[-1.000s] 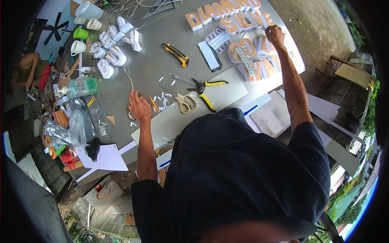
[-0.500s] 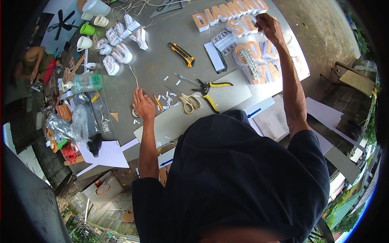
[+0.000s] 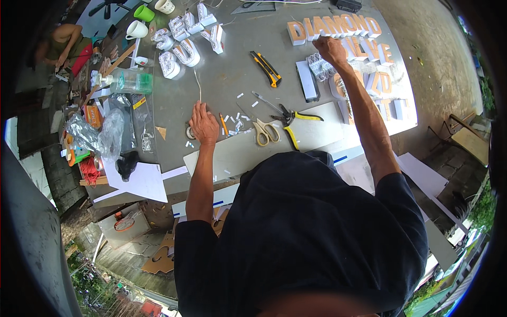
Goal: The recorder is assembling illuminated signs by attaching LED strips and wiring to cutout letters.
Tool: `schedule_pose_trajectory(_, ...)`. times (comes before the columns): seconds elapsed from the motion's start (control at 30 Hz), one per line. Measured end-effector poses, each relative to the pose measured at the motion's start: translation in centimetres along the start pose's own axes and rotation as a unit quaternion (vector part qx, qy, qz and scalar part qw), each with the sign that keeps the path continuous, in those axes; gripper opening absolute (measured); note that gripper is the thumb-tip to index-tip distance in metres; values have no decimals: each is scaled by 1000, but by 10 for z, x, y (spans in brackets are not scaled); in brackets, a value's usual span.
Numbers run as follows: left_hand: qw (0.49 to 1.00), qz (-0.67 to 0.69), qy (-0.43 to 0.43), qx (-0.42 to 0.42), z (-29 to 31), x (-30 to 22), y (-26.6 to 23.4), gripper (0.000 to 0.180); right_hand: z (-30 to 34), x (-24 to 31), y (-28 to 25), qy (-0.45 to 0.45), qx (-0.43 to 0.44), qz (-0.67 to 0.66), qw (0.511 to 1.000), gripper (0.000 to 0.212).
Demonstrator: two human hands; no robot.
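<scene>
Head view looks down on a grey worktop (image 3: 232, 68) that fills the upper part of the picture, with a pale board (image 3: 296, 145) lying along its near edge. Orange sign letters (image 3: 338, 27) stand in rows at the far right, and a smaller group of white letters (image 3: 182, 45) lies at the far left. The right hand (image 3: 331, 50) reaches out to the orange rows, its fingers curled closed on a small clear piece (image 3: 318, 66) (blurred, so its kind is hard to tell) just beside them. The left hand (image 3: 203, 124) rests flat at the board's left end, fingers spread open and holding nothing. Between the hands lie a yellow-handled pair of pliers (image 3: 291, 119), scissors (image 3: 265, 132) and a yellow-and-black knife (image 3: 265, 68). Small white scraps (image 3: 235, 117) are scattered near the left hand.
</scene>
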State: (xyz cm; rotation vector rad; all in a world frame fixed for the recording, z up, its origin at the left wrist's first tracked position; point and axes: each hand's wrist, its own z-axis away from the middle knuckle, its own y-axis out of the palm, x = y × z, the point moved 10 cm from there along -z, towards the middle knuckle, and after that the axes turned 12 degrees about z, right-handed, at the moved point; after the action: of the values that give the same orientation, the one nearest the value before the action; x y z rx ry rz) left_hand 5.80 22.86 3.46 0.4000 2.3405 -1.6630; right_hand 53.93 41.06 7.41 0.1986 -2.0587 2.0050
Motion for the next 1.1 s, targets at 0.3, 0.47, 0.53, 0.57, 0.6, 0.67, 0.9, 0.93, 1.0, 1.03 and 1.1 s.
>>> schedule_pose_trajectory(0.3,993,73,-88,29,-8,16,0,47,-24,-2,39,82,19,-138,987,37)
schedule_pose_trajectory(0.47,996,78,-43,4,-15,-1,1,46,9,47,-10,42,-110,-180,977,37)
schedule_pose_trajectory(0.53,996,77,-34,1,-17,-8,3,45,30,91,-10,14,-101,-232,967,36)
schedule_pose_trajectory(0.57,996,90,-25,6,-21,-14,7,44,40,107,2,22,-61,-278,958,36)
schedule_pose_trajectory(0.6,995,101,-17,9,-24,-19,8,44,48,126,8,2,-65,-286,956,34)
schedule_pose_trajectory(0.67,994,105,-13,27,-32,-30,13,45,63,163,23,-21,-50,-284,957,33)
schedule_pose_trajectory(0.9,988,110,63,89,-42,-83,34,44,74,227,67,-82,-44,-229,969,29)
schedule_pose_trajectory(0.93,985,118,77,97,-41,-92,37,44,73,227,70,-89,-37,-229,969,28)
schedule_pose_trajectory(1.0,984,121,92,98,-42,-104,42,44,71,220,71,-82,-40,-232,968,27)
schedule_pose_trajectory(1.03,982,123,104,99,-42,-109,43,43,70,216,70,-76,-41,-237,968,26)
schedule_pose_trajectory(1.1,981,118,116,104,-50,-115,48,43,62,203,63,-62,-49,-235,969,26)
